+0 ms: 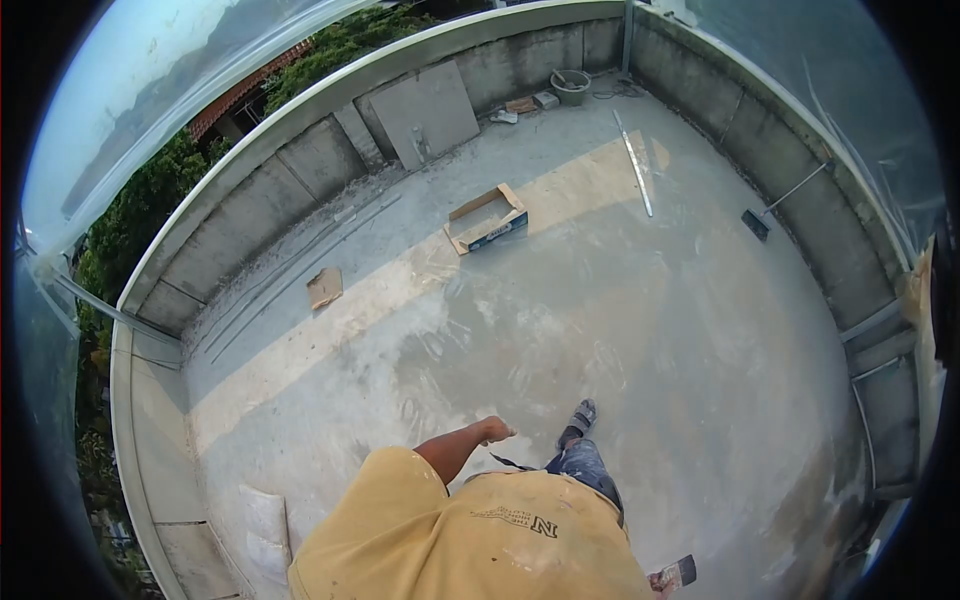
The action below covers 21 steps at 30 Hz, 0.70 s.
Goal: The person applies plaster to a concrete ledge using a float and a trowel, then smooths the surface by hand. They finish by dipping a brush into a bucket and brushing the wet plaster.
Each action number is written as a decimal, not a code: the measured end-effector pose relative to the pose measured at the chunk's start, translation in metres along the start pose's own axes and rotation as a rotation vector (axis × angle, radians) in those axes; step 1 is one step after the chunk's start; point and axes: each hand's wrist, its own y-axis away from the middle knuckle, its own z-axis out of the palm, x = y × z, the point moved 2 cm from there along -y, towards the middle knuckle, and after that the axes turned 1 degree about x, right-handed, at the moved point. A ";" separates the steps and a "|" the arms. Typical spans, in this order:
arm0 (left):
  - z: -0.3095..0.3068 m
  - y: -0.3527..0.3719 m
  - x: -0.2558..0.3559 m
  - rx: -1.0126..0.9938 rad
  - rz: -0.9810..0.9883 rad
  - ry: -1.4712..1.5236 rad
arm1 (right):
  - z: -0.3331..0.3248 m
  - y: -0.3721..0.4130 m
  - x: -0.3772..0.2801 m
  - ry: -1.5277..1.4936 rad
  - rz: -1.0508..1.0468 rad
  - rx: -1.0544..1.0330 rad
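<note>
My left hand [493, 430] hangs in front of my yellow shirt, with a finger stretched out and nothing seen in it. At the bottom edge, low by my right side, my right hand [660, 582] is closed around a broad-bladed putty knife [681, 573]. The blade is dark with pale smears and points away from me. Most of the right hand is cut off by the frame and my shirt. One foot in a grey sandal [578, 415] stands forward on the dusty concrete floor [720, 380].
An open cardboard box [488, 232] lies ahead, a cardboard piece [325, 287] to its left. Farther off are a metal straightedge [634, 165], a bucket [570, 88] and a leaning board [425, 112]. A broom [757, 224] leans on the right wall; a white sack [265, 530] lies at left.
</note>
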 end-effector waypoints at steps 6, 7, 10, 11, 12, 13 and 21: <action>-0.069 -0.017 0.065 -0.031 0.039 0.308 | 0.277 -0.118 0.083 0.015 0.186 -0.498; -0.102 0.009 0.096 0.061 0.003 0.424 | 0.326 -0.137 0.097 0.001 0.219 -0.595; -0.176 0.005 0.144 0.275 0.046 0.612 | 0.485 -0.186 0.142 0.026 0.325 -0.695; -0.196 -0.008 0.151 0.337 0.074 0.648 | 0.538 -0.203 0.156 0.046 0.357 -0.681; -0.210 -0.026 0.154 0.352 0.078 0.660 | 0.590 -0.220 0.171 0.061 0.400 -0.631; -0.224 -0.050 0.155 0.363 0.086 0.661 | 0.635 -0.234 0.190 0.070 0.434 -0.574; -0.386 -0.192 0.145 0.254 -0.235 0.538 | 0.842 -0.229 0.300 0.043 0.387 -0.640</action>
